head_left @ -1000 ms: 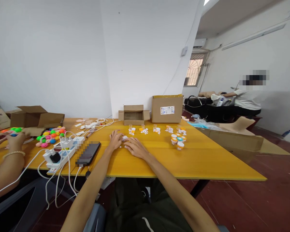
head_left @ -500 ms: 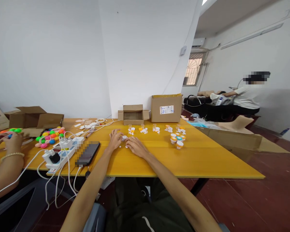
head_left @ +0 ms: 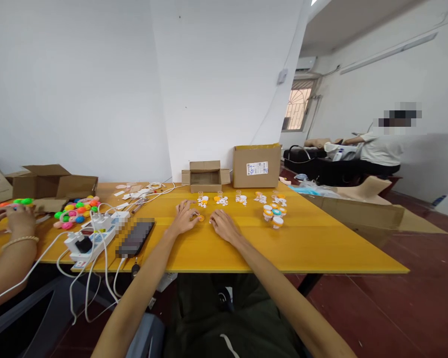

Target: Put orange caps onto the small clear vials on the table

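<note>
At far left, a co-worker's hand [head_left: 20,219] lies beside 1 open carton [head_left: 76,186] and a heap of coloured balls [head_left: 73,212], too overlapped to count. Next come 1 power strip [head_left: 102,234] and 1 phone [head_left: 137,237], both near the front edge of the surface [head_left: 321,248]. The wearer's left hand [head_left: 185,220] follows, fingers curved downward beside 1 orange ring-like piece [head_left: 201,218]; its grip cannot be told. Behind stands 1 small open box [head_left: 205,178]. The right hand [head_left: 224,226], apart from the left across a narrow gap, rests fingertips-down; whether it pinches anything cannot be told. Beyond the hands, 5 groups of small white pieces [head_left: 242,200] form a row before 1 tall carton [head_left: 257,168]. At least 6 capped jars [head_left: 276,212] cluster farther right; from these, a broad stretch of wood extends to the surface's right edge.
</note>
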`<action>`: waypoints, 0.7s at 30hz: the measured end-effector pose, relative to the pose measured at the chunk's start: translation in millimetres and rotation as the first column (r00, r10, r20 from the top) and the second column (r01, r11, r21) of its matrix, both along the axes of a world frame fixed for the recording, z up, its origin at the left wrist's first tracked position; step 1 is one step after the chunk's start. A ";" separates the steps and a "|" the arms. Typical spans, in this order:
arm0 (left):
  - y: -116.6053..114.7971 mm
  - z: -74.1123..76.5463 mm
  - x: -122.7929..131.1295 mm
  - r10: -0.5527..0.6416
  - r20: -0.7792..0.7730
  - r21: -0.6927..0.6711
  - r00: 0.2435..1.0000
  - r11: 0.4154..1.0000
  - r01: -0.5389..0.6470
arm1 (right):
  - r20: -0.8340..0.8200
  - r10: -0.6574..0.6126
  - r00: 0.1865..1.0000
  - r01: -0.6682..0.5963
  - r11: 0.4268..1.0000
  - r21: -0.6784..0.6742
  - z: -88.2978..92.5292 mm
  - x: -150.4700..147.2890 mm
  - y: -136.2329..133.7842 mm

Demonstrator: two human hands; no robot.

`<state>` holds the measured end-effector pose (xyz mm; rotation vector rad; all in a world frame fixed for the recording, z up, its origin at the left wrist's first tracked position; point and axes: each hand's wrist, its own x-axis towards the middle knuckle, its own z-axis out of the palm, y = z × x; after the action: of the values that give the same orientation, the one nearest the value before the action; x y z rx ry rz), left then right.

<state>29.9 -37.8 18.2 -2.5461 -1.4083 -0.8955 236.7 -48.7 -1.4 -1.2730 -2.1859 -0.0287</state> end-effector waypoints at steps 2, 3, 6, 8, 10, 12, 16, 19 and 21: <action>1.3 -2.1 1.9 -0.005 -0.014 -0.013 1.000 1.000 0.005 | -0.009 0.028 1.000 -0.028 1.000 -0.014 1.8 -1.6 -2.0; 1.9 -2.8 2.8 -0.007 -0.020 -0.022 1.000 1.000 0.007 | -0.020 0.048 0.999 -0.048 0.999 -0.022 2.9 -2.0 -3.2; 3.0 -3.9 5.1 -0.012 -0.033 -0.051 0.999 0.999 0.010 | -0.073 0.088 0.993 -0.092 0.994 -0.051 5.4 -1.4 -5.8; 3.2 -3.7 5.9 -0.012 -0.028 -0.065 1.000 0.998 0.010 | -0.114 0.096 0.989 -0.104 0.992 -0.068 5.4 -0.5 -5.5; 3.3 -3.3 6.0 -0.023 -0.024 -0.076 0.999 0.997 0.021 | -0.149 0.107 0.983 -0.121 0.989 -0.083 4.1 0.2 -3.7; 3.3 -3.0 5.6 -0.041 -0.019 -0.081 0.999 0.996 0.039 | -0.177 0.125 0.976 -0.143 0.985 -0.096 2.1 0.6 -1.2; 3.0 -3.5 5.2 -0.048 -0.008 -0.083 0.999 0.995 0.047 | -0.233 0.160 0.959 -0.189 0.976 -0.108 -0.1 1.0 1.9; 2.6 -3.5 5.9 -0.040 -0.004 -0.093 0.999 0.995 0.040 | -0.275 0.179 0.945 -0.219 0.968 -0.125 0.1 1.6 2.3; 2.6 -2.6 6.6 -0.043 0.004 -0.095 0.999 0.995 0.043 | -0.314 0.191 0.930 -0.244 0.960 -0.140 -0.3 2.0 3.1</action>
<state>36.5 -35.2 15.6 -2.6548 -1.4356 -0.8580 238.7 -45.6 -1.8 -1.0384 -2.0844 0.4297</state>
